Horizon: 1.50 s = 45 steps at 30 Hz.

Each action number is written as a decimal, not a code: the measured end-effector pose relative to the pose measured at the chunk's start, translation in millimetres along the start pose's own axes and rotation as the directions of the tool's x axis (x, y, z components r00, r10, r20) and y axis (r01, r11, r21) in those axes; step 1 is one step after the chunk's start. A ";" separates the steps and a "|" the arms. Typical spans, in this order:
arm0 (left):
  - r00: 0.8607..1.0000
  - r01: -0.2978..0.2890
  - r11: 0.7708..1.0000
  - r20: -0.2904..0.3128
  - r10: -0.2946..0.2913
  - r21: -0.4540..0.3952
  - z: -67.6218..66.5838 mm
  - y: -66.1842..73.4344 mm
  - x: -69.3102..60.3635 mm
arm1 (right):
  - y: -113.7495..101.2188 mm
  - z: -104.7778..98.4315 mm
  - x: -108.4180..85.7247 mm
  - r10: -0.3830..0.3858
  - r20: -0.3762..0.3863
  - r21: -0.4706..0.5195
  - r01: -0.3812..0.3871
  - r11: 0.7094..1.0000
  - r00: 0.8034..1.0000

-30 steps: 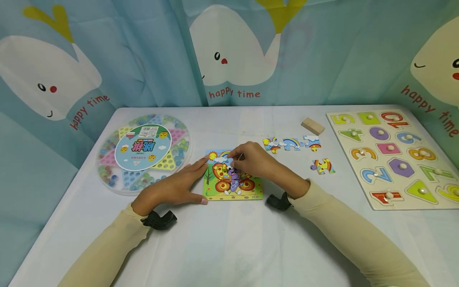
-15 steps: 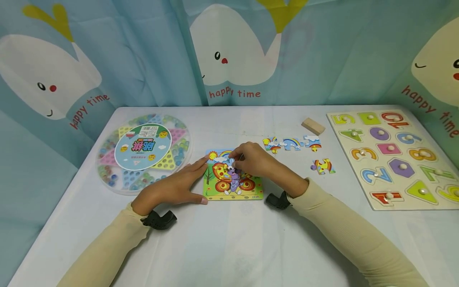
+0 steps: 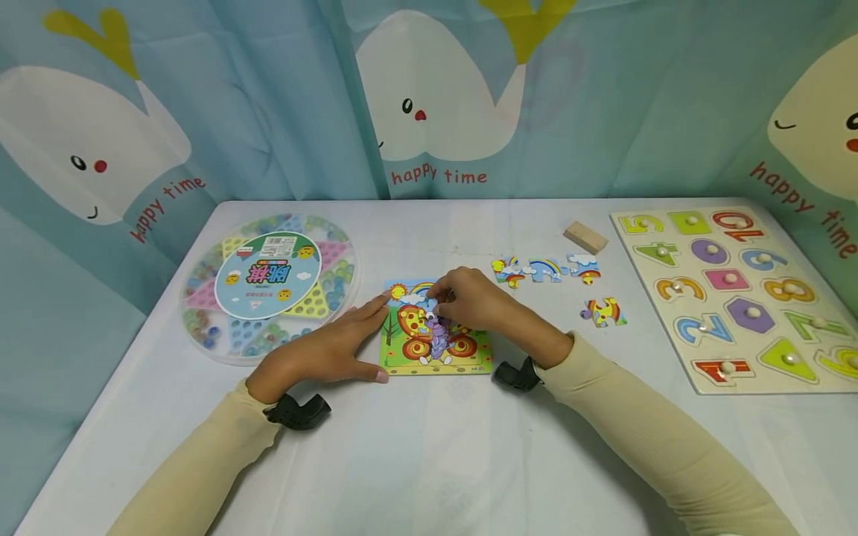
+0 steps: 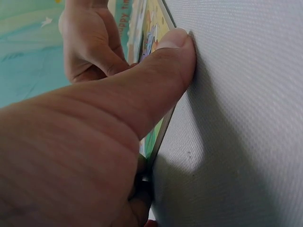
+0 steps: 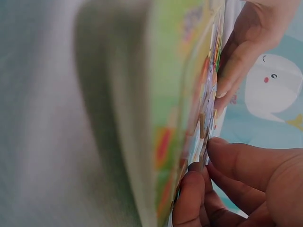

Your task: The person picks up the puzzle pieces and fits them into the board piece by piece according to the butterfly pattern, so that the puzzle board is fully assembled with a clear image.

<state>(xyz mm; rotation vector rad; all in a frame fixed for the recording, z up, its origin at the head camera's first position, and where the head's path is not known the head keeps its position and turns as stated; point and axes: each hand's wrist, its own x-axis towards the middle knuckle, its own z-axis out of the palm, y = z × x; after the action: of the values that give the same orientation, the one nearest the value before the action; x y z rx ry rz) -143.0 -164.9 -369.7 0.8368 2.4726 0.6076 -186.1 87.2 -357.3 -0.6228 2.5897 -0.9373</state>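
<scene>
In the head view, a jigsaw puzzle board [image 3: 439,344] with a purple butterfly picture lies flat on the table. My left hand [image 3: 328,346] rests along its left side, fingers extended and thumb by the lower left corner. The left wrist view has that thumb [image 4: 161,71] against the board's edge. Over the board's upper right part, my right hand [image 3: 469,298] bends down with thumb and fingers together. It pinches a thin puzzle piece [image 5: 203,153], seen edge-on in the right wrist view. The hand hides most of this piece and the board beneath.
Loose puzzle pieces [image 3: 546,269] lie right of the board, with another piece [image 3: 605,311] nearer. Behind them is a wooden block [image 3: 585,237]. A peg number board [image 3: 727,278] occupies the far right, and a round Chinese checkers box [image 3: 268,275] the left. A whale-print curtain [image 3: 436,89] hangs behind.
My right hand stays over the same part of the board, with only slight shifts of its fingers and wrist. The left hand and the loose pieces have not moved.
</scene>
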 end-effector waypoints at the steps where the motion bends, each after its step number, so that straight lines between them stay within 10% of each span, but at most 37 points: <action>1: 1.000 0.003 1.000 0.000 -0.003 -0.001 -0.1 0.2 -0.1 | 0.2 0.0 0.2 0.002 0.000 0.004 -0.002 1.000 1.000; 25: 1.000 -0.004 1.000 0.000 0.004 0.011 -0.2 0.9 -0.1 | 2.1 -5.5 -1.3 0.025 0.006 0.015 -0.025 1.000 1.000; 45: 1.000 0.010 1.000 -0.007 -0.010 0.022 1.3 1.8 0.8 | 33.0 -50.9 -39.4 -0.058 -0.124 0.062 0.066 0.996 0.991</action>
<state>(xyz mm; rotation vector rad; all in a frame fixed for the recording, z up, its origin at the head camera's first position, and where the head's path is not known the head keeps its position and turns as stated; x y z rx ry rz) -142.1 -162.8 -370.0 0.8317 2.4920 0.5819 -183.9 156.3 -336.1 -0.6503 2.6466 -1.1084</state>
